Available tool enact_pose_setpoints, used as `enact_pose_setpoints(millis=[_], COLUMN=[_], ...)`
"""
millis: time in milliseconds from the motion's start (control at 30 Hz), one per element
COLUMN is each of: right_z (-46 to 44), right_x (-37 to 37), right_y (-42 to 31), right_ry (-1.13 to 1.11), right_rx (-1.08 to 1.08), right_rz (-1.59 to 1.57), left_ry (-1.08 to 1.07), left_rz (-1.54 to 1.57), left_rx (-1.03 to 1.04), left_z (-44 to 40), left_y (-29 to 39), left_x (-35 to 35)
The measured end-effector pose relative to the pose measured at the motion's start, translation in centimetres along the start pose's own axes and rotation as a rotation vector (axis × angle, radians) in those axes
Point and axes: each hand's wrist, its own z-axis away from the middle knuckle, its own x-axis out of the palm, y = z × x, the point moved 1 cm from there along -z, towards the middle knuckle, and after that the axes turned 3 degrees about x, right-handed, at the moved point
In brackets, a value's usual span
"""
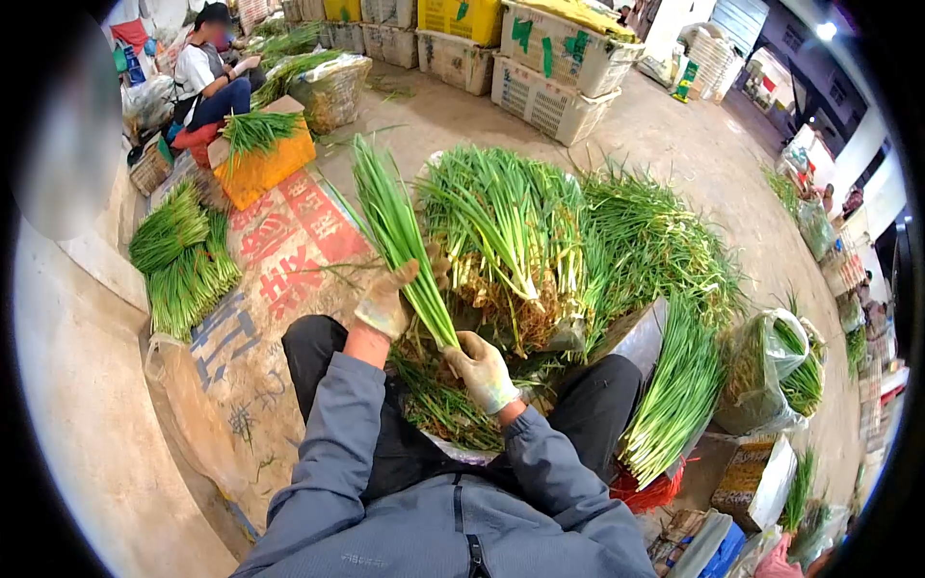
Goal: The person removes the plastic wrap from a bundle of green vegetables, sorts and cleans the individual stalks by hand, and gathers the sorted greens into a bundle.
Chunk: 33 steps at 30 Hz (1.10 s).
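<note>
A bunch of garlic chives (393, 217) slants up in front of me, leaf tips away from me and pale stem ends near my lap. My left hand (387, 301), in a pale work glove, is closed around its middle. Lower down, my gloved right hand (482, 374) grips the stem ends, partly hiding them. Just beyond my hands lies a big heap of chives (511, 217) with brown roots showing. Between my legs are loose leaves and trimmings (448, 409). Trimmed-looking chives (674, 385) rest on a slanted metal sheet (644, 337) by my right knee.
More chive bundles (188, 260) lie at the left on printed cardboard (289, 241). An orange crate (265, 164) stands ahead of a seated person (207, 72). Stacked crates (554, 82) line the back; a filled plastic bag (766, 371) sits at the right.
</note>
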Motion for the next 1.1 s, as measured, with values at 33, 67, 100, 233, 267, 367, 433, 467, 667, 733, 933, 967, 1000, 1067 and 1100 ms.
enact_pose_setpoints(millis=[33,67,100,233,267,367,433,467,667,733,933,967,1000,1067,1100], right_z=[-0.1,0.2,0.5,0.6,0.2,0.7,0.6,0.6,0.8,2.0,3.7,3.4,2.9,0.5,-0.7], right_x=[-0.2,-0.2,-0.2,-0.4,-0.7,-1.4,-1.7,-2.0,-4.4,-4.7,-4.4,-3.3,-2.2,-0.4,-0.6], right_y=[-0.5,-0.8,-0.8,0.1,1.0,0.9,1.3,1.5,10.8,14.9,-0.4,-2.4,-3.9,-3.2,-1.7], right_ry=[0.000,0.015,0.033,0.015,0.020,0.295,0.405,0.431,0.024,-0.686,0.375,0.372,0.371,0.293,0.293], right_rx=[-0.010,0.007,0.027,0.190,0.186,-0.274,-0.192,-0.163,-0.101,0.252,-0.141,-0.280,-0.421,-0.396,-0.398], right_rz=[0.007,-0.087,-0.184,-0.391,-0.395,0.410,0.341,0.297,0.986,1.416,0.772,0.796,0.822,0.937,0.928], left_ry=[-0.025,-0.045,-0.094,-0.050,-0.055,0.130,0.179,0.226,0.406,0.481,0.442,0.453,0.460,0.495,0.459], left_rz=[0.048,0.096,0.127,0.053,0.049,-0.135,-0.178,-0.222,-0.114,-0.075,-0.155,-0.127,-0.097,-0.201,-0.255], left_rx=[-0.030,-0.065,-0.065,-0.162,-0.166,-0.145,-0.138,-0.119,0.112,0.114,0.214,0.184,0.155,0.066,0.045], left_z=[0.5,1.0,1.2,1.1,1.1,0.8,0.7,0.5,-1.2,-1.0,-0.3,-0.4,-0.5,-0.7,-0.8], left_y=[-0.1,0.0,-0.2,-3.3,-3.9,-5.2,-5.6,-5.6,-2.8,-1.3,-1.6,-2.3,-2.9,-4.1,-4.6], left_x=[1.2,2.5,3.1,2.7,2.1,1.5,1.6,1.8,-1.6,-1.3,-1.1,-1.1,-1.0,-1.3,-1.5])
